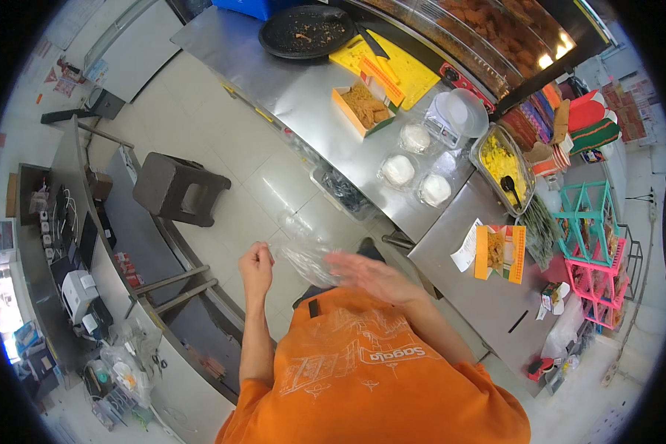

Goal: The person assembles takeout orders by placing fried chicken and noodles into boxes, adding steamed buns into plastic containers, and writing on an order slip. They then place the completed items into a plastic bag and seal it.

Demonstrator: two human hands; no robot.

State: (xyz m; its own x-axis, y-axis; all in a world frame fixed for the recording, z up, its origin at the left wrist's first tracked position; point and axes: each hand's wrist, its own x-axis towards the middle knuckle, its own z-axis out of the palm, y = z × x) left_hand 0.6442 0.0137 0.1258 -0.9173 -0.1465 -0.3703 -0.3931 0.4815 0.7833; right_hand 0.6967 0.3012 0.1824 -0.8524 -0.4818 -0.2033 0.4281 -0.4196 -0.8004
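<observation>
In front of my orange shirt I hold a clear plastic bag in the air. My left hand is closed in a fist at the bag's upper left edge. On the bag's other side my right hand is stretched out flat, its fingertips at the plastic; whether they are inside the bag I cannot tell. On the steel counter to the right stand an open box of fried food and several white rice portions in clear wrap. A second open food box lies nearer on the right.
A scale and a tray of yellow food with a black spoon stand near the heated display case. A knife lies by the yellow board and black pan. A dark stool stands on the floor.
</observation>
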